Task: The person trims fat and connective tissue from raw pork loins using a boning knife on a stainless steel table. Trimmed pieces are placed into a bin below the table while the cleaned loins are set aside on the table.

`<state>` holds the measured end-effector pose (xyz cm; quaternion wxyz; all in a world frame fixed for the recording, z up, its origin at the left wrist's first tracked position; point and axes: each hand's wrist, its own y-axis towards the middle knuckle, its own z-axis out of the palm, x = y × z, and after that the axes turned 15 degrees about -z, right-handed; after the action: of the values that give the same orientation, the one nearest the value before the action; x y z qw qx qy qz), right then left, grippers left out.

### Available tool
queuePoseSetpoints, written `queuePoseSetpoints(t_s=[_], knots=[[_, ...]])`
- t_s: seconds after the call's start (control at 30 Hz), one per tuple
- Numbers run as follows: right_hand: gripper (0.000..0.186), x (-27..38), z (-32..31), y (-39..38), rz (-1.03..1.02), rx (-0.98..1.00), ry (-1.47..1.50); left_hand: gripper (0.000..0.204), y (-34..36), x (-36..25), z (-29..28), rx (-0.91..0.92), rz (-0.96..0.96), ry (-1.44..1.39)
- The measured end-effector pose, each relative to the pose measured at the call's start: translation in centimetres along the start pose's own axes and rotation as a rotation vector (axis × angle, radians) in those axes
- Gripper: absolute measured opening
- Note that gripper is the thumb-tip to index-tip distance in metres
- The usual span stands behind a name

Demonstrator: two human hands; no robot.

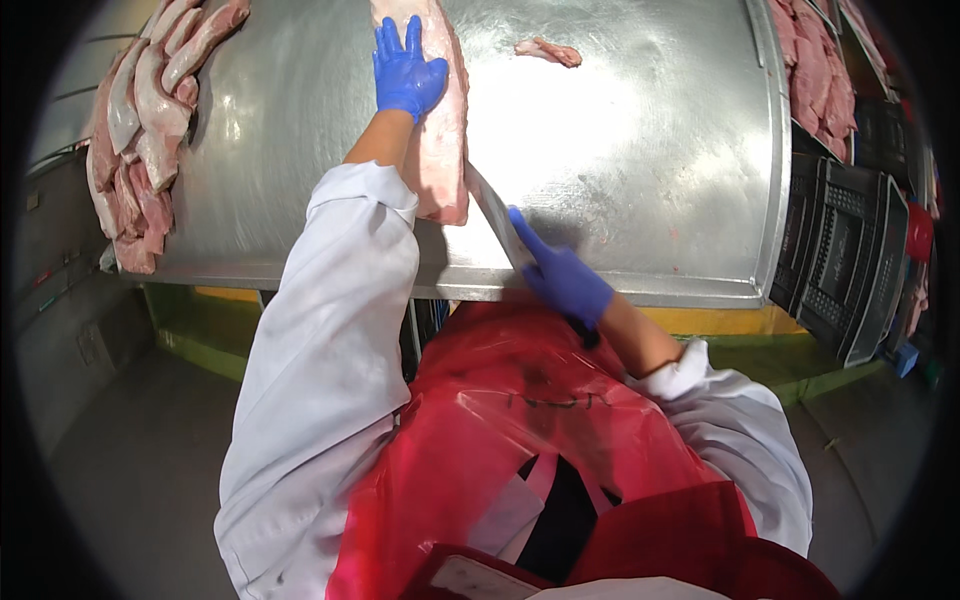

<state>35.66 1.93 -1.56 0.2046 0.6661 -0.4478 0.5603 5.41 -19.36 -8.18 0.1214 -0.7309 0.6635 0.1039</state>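
A long pale pink slab of meat [440, 180] lies lengthwise on the steel table [680, 180]. My left hand [408, 70], in a blue glove, rests on the slab's far part with fingers apart and stretched forward. My right hand [565, 275], also gloved in blue, grips a long knife [495, 210] near the table's front edge. The blade points forward and left, its tip at the slab's right side; whether it touches the meat I cannot tell. A small meat scrap [548, 52] lies to the right of the slab.
A pile of meat strips [145, 130] covers the table's left end. At the right, beyond the raised rim, stand black crates [830, 250], meat pieces [810, 70] in a container and a red object [920, 230]. A red apron covers my front below the table edge.
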Motion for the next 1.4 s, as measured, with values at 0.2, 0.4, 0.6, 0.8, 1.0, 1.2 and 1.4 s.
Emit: queuePoseSetpoints(t_s=[0.2,0.4,0.6,0.8,1.0,1.2,1.4], knots=[[0.082,3.1,-4.0,-13.5,0.104,0.047,-0.077,0.116,-4.5,-7.1,-5.3,0.318,-0.409,0.241],[0.084,5.2,-8.3,-19.9,0.337,-0.438,0.237,0.094,1.8,5.1,-3.2,0.354,-0.51,-0.661],[0.086,3.4,-10.2,-22.6,0.383,-0.559,0.288,0.069,-0.7,-2.6,-10.7,0.957,-0.104,-1.552],[0.084,-2.6,-13.7,-23.6,0.069,-0.627,-0.024,0.028,2.7,2.3,-5.8,0.719,-0.33,-1.73],[0.084,-1.3,-16.3,-27.8,0.322,-0.745,0.142,0.051,-8.6,4.3,-10.3,0.467,0.123,-0.176],[0.085,-1.7,-15.9,-29.1,0.397,-0.781,0.219,0.068,-2.5,3.0,-0.1,0.17,0.248,-0.322],[0.085,1.0,-14.1,-27.7,0.37,-0.77,0.071,0.083,-3.7,-20.2,-1.5,0.397,0.162,0.22]])
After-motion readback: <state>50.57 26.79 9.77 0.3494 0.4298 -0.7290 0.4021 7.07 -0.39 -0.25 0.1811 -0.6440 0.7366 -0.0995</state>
